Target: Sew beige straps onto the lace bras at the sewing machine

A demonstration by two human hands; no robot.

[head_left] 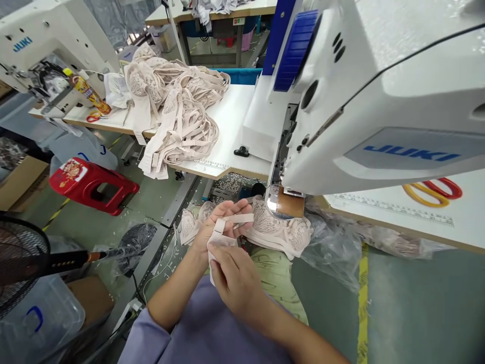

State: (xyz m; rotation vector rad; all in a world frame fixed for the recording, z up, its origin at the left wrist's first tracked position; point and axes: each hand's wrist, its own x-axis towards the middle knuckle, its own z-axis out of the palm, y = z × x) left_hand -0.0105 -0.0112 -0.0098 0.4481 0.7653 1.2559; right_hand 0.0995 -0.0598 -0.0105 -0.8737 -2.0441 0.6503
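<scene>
A beige lace bra (271,227) lies across my lap, below the sewing machine's head. My left hand (215,222) is palm up with its fingers curled around the bra's strap (242,218), whose flat end sticks out to the right. Lower down, my right hand (238,275) pinches the bra's back band (215,243) between thumb and fingers. Part of the band is hidden beneath the right hand. Just above and right of my hands sits the machine's narrow sewing arm (278,202).
More beige bras (178,111) are heaped on the white table (237,106). A white JUKI machine (397,116) fills the upper right, with red-and-yellow-handled scissors (432,194) beneath it. At left are a red stool (91,184), a black fan (22,263) and a second machine (53,40).
</scene>
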